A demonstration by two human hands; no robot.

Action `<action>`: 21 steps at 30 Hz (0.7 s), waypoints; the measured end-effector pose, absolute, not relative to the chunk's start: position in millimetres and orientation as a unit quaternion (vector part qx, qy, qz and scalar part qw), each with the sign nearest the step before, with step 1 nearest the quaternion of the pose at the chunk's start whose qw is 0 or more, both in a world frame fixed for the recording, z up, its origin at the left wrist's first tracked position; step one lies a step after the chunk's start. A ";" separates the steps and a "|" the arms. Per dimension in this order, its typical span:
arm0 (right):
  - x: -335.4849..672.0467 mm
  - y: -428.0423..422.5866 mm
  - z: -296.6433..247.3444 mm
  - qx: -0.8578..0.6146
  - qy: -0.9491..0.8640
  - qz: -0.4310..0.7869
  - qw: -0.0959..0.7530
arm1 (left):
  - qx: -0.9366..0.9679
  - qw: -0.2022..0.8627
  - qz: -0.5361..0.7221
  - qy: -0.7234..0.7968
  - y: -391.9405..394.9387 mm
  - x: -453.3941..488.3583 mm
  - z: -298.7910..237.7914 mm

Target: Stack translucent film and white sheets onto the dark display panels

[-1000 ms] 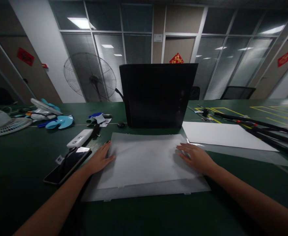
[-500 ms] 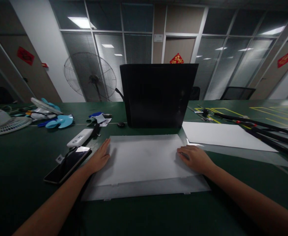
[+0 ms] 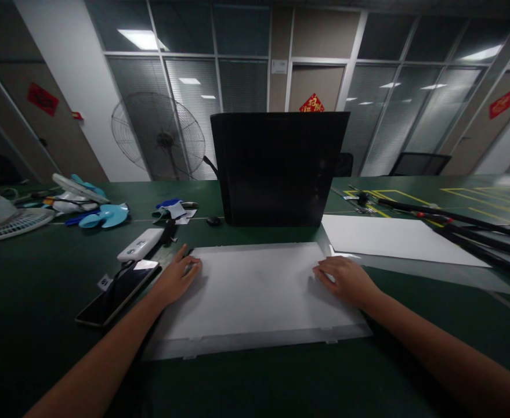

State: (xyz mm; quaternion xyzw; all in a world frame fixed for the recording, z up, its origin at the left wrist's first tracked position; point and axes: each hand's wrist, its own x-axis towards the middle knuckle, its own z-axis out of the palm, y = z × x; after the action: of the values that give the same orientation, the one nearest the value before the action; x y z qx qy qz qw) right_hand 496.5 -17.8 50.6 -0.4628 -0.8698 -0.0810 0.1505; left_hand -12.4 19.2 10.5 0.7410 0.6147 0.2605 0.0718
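A thin white sheet (image 3: 255, 290) lies over a translucent sheet (image 3: 263, 338), which shows as a narrow strip along the near edge. Small tabs stick out from both near edges. My left hand (image 3: 177, 277) grips the white sheet's left edge with bent fingers, one finger pointing away from me. On the opposite edge, my right hand (image 3: 342, 280) is closed on the same sheet, its fingertips over the top surface. The undersides of both grips are hidden.
Behind the sheets stands a large black panel (image 3: 281, 168). A phone (image 3: 118, 293) and white power bank (image 3: 140, 244) lie left, with fan parts (image 3: 104, 216) beyond. Another white sheet (image 3: 398, 239) and black rods (image 3: 489, 247) are on the right of the green table (image 3: 255, 383).
The upper white sheet has slid toward me, so less of the lower sheet shows. My left hand's fingers have bent inward over its edge; my right hand has barely moved.
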 end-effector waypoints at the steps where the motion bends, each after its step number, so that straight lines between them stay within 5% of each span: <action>1: 496.4 -18.0 50.1 -0.461 -0.871 -0.076 0.153 | 0.737 0.070 0.261 0.619 19.1 -11.9 11.4; 12: 494.0 -22.1 50.3 -0.477 -0.870 0.020 0.123 | 0.718 0.048 0.249 0.648 27.6 -19.6 -0.4; 21: 472.5 -50.1 65.5 -0.257 -0.946 0.192 0.043 | 0.729 0.073 0.213 0.646 23.7 -21.5 6.6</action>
State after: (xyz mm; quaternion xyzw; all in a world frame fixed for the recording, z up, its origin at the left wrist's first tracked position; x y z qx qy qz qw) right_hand 472.5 -50.1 65.5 -0.2566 -0.9464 0.1916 0.0427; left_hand -21.5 23.7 6.6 0.7291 0.6465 0.2126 0.0729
